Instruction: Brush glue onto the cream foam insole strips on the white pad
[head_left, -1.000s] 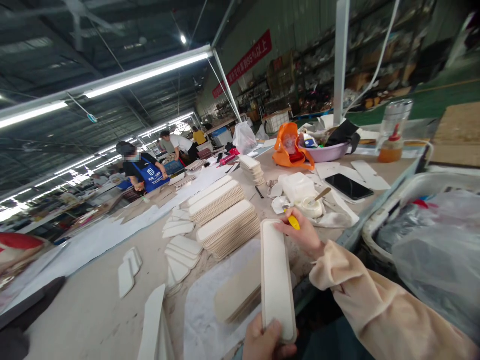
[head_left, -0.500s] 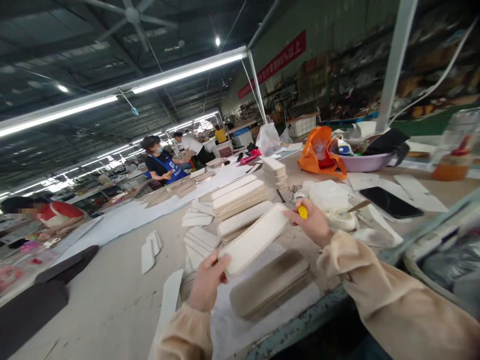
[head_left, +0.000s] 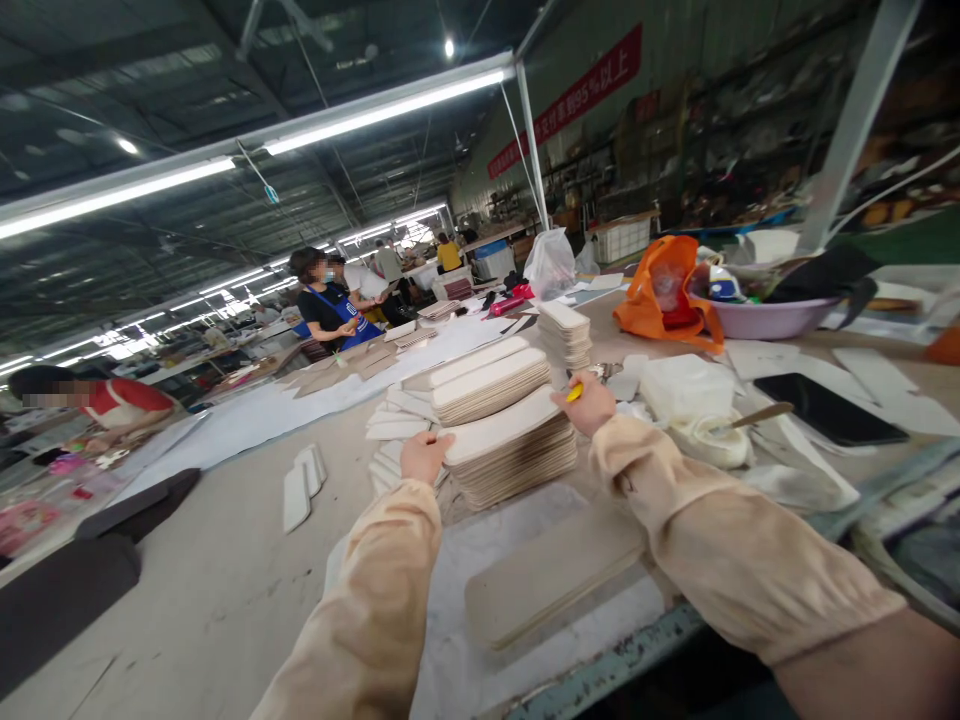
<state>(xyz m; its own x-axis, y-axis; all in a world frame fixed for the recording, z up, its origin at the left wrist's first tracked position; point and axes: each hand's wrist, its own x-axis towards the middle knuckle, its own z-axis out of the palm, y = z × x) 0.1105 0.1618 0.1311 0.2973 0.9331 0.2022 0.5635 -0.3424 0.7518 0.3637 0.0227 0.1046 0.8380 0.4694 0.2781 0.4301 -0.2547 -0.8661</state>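
Observation:
A long cream panel with rounded corners (head_left: 504, 428) lies on top of the middle stack of like panels (head_left: 517, 475). My left hand (head_left: 425, 457) pinches its left end between thumb and fingers. At its right end is my right hand (head_left: 591, 402), fingers closed on the panel's edge, with a small yellow object (head_left: 575, 392) also tucked in the grip; its kind cannot be made out. Nearer to me, a lower pile of panels (head_left: 555, 575) rests on a white sheet (head_left: 450, 650). Just behind the middle stack stands another panel stack (head_left: 491, 385).
Loose white pieces (head_left: 401, 415) lie left of the stacks, and a smaller stack (head_left: 565, 335) stands behind. To the right are a phone (head_left: 829, 408), an orange bag (head_left: 664, 295) and a purple basin (head_left: 772, 318). Co-workers (head_left: 330, 310) stand farther off. The table's metal edge (head_left: 600, 665) runs close by.
Both hands have carried the panel away from me, from above the near pile onto the middle stack. It was tilted in the air before and now lies on that stack.

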